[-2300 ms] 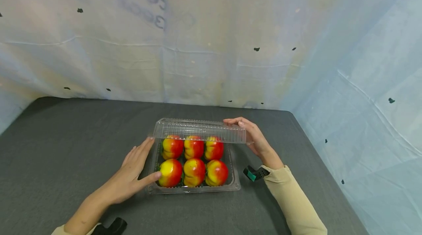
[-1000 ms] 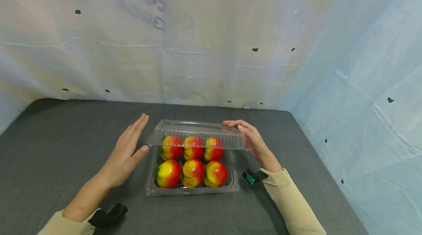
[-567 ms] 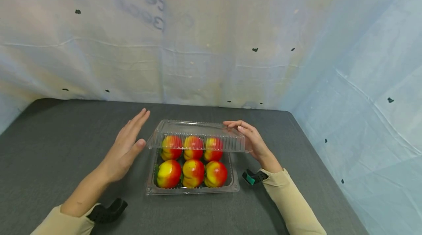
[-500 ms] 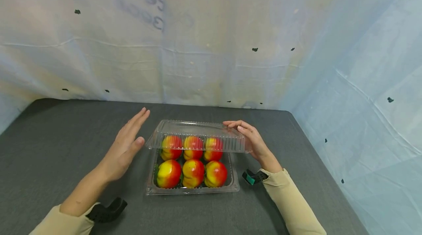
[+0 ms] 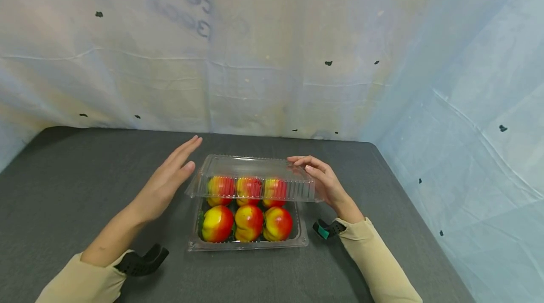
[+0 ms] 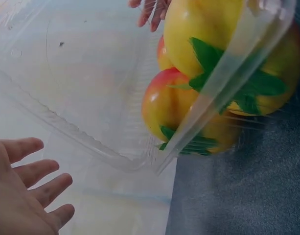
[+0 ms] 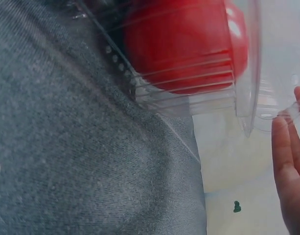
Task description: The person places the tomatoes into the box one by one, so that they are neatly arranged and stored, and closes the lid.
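Several red-and-yellow fruits (image 5: 248,223) with green leaves sit in two rows in a clear plastic clamshell box (image 5: 250,247) on the table. The box's ribbed lid (image 5: 255,166) leans partway down over the back row, its front edge above the fruits. Spread fingers on my left hand (image 5: 163,182) stand beside the lid's left end; the left wrist view shows a gap between that hand (image 6: 27,188) and the lid. At the lid's far right corner is my right hand (image 5: 325,180), its fingertips touching the plastic. Straight fingers of this hand (image 7: 291,161) show in the right wrist view.
Dark grey cloth covers the table (image 5: 85,175). A pale plastic sheet wall (image 5: 263,57) with small dark marks rises behind it, and a bluish one (image 5: 488,119) stands at the right. Black straps (image 5: 144,260) are worn at both wrists.
The lid has tilted lower over the back row. My left hand has left the box's left rim and risen up and away, then come slightly rightward. The right hand stays at the lid's corner.
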Demonstrator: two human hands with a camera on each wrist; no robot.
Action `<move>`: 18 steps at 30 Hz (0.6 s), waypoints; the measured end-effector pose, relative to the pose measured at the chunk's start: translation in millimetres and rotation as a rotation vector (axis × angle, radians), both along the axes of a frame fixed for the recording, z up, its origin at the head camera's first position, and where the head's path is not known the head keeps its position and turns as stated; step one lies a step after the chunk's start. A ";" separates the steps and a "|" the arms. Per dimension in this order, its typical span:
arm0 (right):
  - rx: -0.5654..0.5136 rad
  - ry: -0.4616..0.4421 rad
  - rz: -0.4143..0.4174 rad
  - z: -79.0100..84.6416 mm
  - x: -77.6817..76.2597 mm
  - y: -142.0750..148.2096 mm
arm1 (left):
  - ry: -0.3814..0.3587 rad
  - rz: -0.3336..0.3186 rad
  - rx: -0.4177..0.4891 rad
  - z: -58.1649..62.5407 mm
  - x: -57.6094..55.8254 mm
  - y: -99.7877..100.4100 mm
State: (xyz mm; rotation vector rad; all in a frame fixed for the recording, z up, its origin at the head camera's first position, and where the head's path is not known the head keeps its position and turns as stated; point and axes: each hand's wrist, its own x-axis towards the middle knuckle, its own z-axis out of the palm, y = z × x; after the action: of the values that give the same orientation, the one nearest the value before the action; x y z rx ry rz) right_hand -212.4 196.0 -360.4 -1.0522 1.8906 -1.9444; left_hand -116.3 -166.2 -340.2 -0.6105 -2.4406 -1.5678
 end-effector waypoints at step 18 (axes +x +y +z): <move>0.049 0.037 0.009 -9.1 -1.4 7.4 | -0.068 -0.067 -0.184 -10.9 -0.3 5.7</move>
State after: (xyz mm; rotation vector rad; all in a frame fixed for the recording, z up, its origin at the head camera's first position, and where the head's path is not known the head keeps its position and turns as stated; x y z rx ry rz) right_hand -213.8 203.3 -369.5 -1.0875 1.9393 -1.8766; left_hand -116.6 -160.5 -351.1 -0.6864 -2.6626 -1.4190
